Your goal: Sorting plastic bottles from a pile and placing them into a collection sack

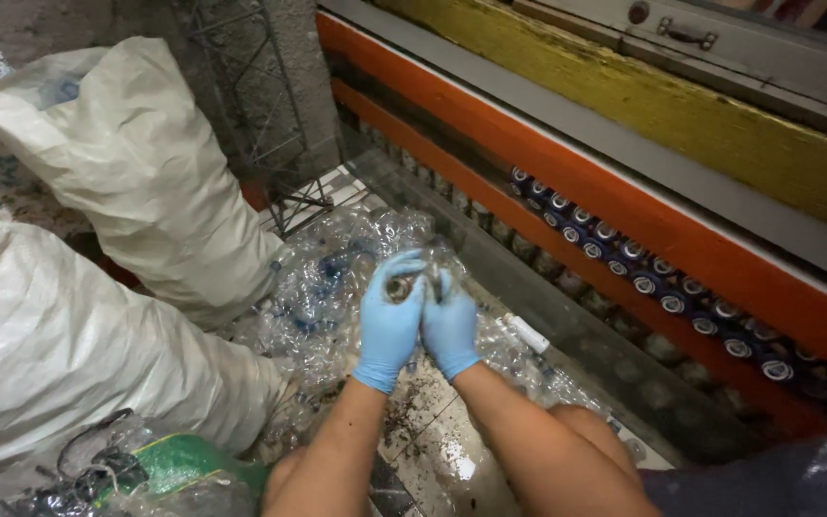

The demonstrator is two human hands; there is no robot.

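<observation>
Between 2 gloved hands (420,321) (touching): 1 bottle (402,285)

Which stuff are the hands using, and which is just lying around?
In use: left hand, right hand, clear bottle held between them, bottle pile.
Lying about: white sacks, can row, green tub, metal frame.

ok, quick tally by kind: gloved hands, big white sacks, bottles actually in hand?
Blue-gloved hands: 2, left hand and right hand
Large white sacks: 2, far sack and near sack
Clear plastic bottle held in both hands: 1
Total: 5
</observation>
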